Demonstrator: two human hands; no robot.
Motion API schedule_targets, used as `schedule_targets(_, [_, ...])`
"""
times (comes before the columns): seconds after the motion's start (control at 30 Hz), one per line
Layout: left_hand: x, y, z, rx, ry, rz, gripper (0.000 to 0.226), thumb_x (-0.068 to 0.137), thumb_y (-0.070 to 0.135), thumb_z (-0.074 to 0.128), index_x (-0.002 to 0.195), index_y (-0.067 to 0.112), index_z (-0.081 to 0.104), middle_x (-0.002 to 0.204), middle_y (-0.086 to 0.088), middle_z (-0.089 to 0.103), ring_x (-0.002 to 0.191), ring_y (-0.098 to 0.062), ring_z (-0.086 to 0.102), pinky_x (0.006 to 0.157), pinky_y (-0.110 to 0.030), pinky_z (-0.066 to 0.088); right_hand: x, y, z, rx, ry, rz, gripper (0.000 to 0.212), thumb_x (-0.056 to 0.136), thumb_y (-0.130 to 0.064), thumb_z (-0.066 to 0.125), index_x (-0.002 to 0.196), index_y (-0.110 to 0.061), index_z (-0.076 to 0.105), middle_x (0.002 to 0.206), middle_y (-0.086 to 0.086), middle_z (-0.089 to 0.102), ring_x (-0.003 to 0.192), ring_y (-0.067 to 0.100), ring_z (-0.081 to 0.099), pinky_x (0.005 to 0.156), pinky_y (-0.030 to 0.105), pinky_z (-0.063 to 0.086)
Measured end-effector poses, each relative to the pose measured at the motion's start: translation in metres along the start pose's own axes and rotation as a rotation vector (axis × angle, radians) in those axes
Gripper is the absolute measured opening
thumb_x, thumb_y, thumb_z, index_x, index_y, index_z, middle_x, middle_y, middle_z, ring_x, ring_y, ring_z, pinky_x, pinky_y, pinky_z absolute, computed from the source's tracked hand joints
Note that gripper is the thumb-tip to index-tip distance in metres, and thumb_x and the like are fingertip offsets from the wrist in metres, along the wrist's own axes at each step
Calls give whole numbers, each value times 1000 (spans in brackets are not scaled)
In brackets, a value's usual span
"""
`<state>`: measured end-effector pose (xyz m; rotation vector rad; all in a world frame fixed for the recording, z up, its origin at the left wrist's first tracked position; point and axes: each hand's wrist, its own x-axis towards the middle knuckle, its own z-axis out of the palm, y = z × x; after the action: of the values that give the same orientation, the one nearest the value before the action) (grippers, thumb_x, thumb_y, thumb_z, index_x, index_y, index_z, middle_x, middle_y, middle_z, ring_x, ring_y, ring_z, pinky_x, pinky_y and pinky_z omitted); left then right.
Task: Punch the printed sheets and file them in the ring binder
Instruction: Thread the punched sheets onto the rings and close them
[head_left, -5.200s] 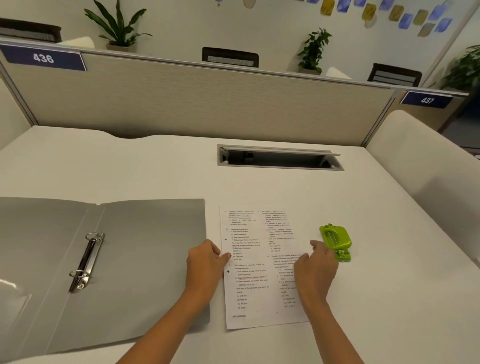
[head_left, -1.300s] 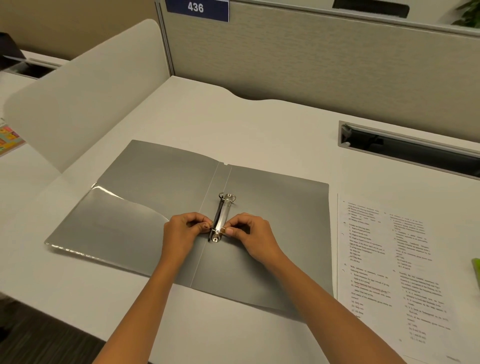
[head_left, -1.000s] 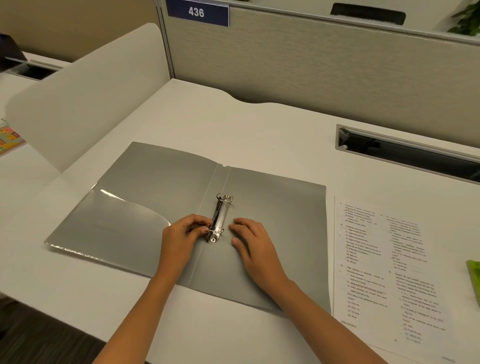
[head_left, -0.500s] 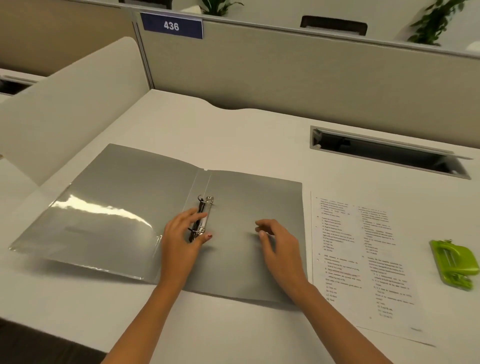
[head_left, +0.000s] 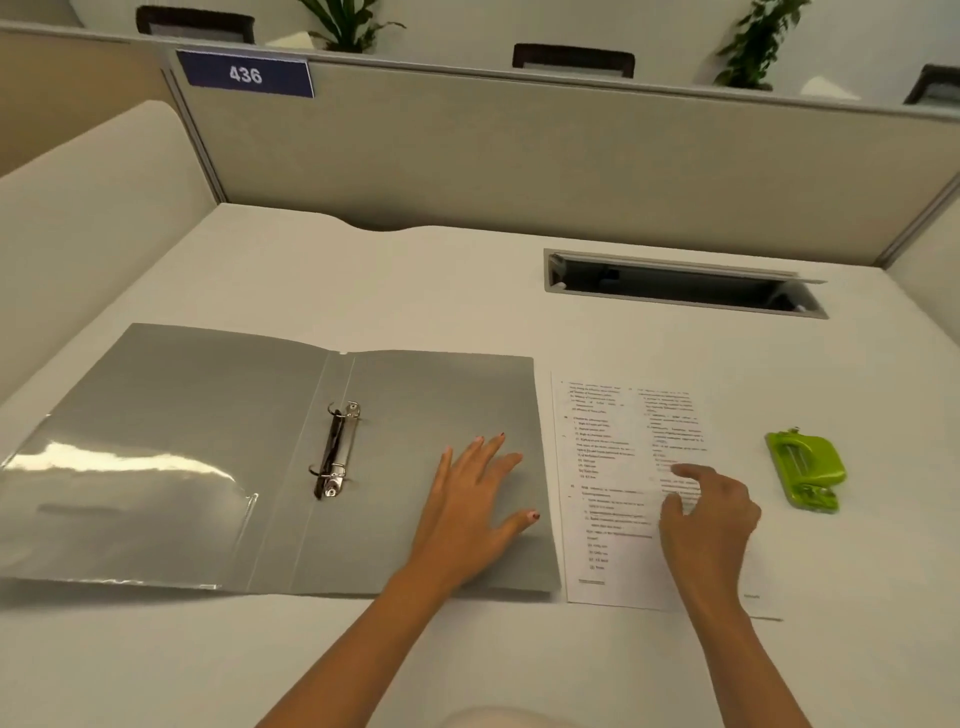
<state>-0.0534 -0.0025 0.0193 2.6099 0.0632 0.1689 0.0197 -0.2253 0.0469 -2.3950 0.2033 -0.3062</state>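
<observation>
Right hand (head_left: 709, 525) fingers (head_left: 685, 472) curl loosely, empty, on the sheets (head_left: 618, 467), probably to gather them. Left hand (head_left: 470, 512) fingers spread flat, steadying the open binder (head_left: 218, 415). Punch (head_left: 805, 467) waits at 3 o'clock of the sheets.

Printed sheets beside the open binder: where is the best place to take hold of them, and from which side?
Judging from the pose, grip the printed sheets at the bare right edge, from the punch side. They lie flat, their left edge close beside the binder, and the right hand is already over them.
</observation>
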Motion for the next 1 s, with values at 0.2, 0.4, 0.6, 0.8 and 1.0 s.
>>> schedule_targets(0.2, [1, 8, 24, 158, -65, -7, 84, 81, 77, 4, 151, 33, 19, 162, 8, 4, 149, -16, 2, 121, -46, -1, 24, 24, -26, -243, -193, 399, 68, 81, -20, 74, 138, -9, 39, 142, 26, 28, 131, 40, 24, 105, 43, 30])
schedule_targets(0.4, [-2, 5, 33, 258, -47, 19, 71, 92, 68, 16, 147, 27, 35, 157, -1, 29, 145, -24, 27, 114, -51, 12, 37, 25, -33, -390, -311, 526, 83, 72, -21, 82, 135, -1, 33, 136, 30, 34, 126, 42, 34, 102, 45, 37])
schedule_targets(0.6, [-2, 6, 35, 303, -67, 6, 65, 96, 62, 14, 148, 28, 32, 156, 0, 30, 144, -25, 29, 111, -50, 13, 51, 16, -34, -463, -399, 619, 80, 67, -18, 85, 129, 2, 38, 133, 25, 40, 125, 38, 37, 101, 44, 37])
schedule_targets(0.8, [-3, 5, 36, 306, -63, 16, 62, 95, 64, 17, 149, 36, 27, 158, 1, 25, 146, -25, 25, 113, -53, 9, 65, 19, -41, -480, -543, 668, 94, 57, -28, 91, 131, -4, 38, 129, 19, 45, 125, 37, 37, 86, 43, 34])
schedule_targets(1.0, [-4, 10, 33, 319, -72, 21, 58, 92, 70, 17, 146, 51, 19, 160, 1, 21, 147, -28, 19, 110, -70, 4, 68, 20, -45, -449, -589, 638, 61, 61, -26, 89, 102, -11, 46, 127, 19, 47, 123, 36, 40, 81, 41, 32])
